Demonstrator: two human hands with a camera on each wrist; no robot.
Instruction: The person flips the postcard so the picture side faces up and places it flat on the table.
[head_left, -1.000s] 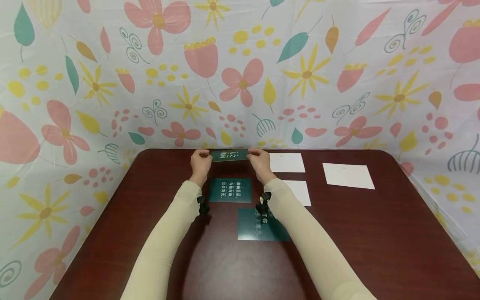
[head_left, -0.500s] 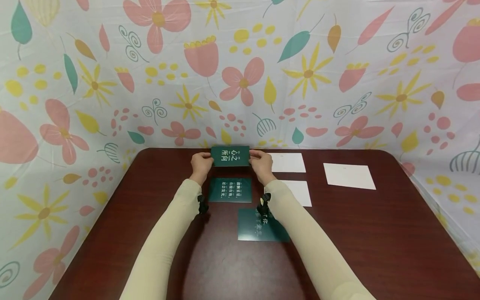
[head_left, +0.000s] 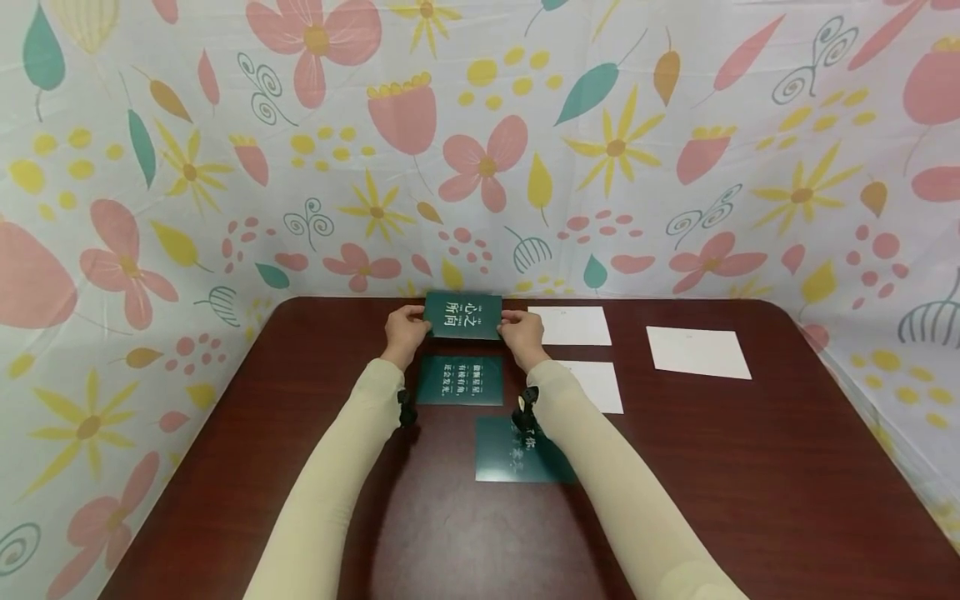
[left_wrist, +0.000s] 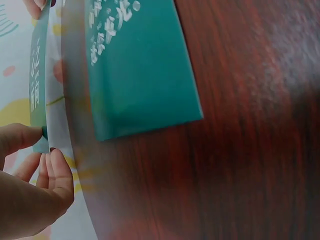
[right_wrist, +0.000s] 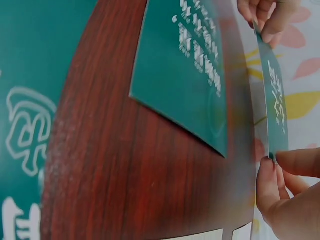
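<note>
Near the table's far edge, a dark green card (head_left: 463, 315) with white Chinese characters is held by both hands, its printed face tilted toward me. My left hand (head_left: 405, 335) pinches its left end between thumb and fingers, as the left wrist view also shows. At the opposite end, my right hand (head_left: 522, 337) grips it in the same way. A second green card (head_left: 460, 381) lies flat just in front, between the forearms. Closer to me is a third green card (head_left: 498, 458), partly covered by the right wrist and sleeve.
Two white cards lie right of the hands: a far one (head_left: 576, 325) and a nearer one (head_left: 597, 386) partly behind the right sleeve. Farther right sits another white card (head_left: 697, 352). The dark red wooden table (head_left: 750, 483) ends at a flower-patterned cloth (head_left: 630, 217).
The held card has tipped from a steep slant, where it looked narrow, to show more of its printed face. Both hands keep their hold and have shifted only slightly.
</note>
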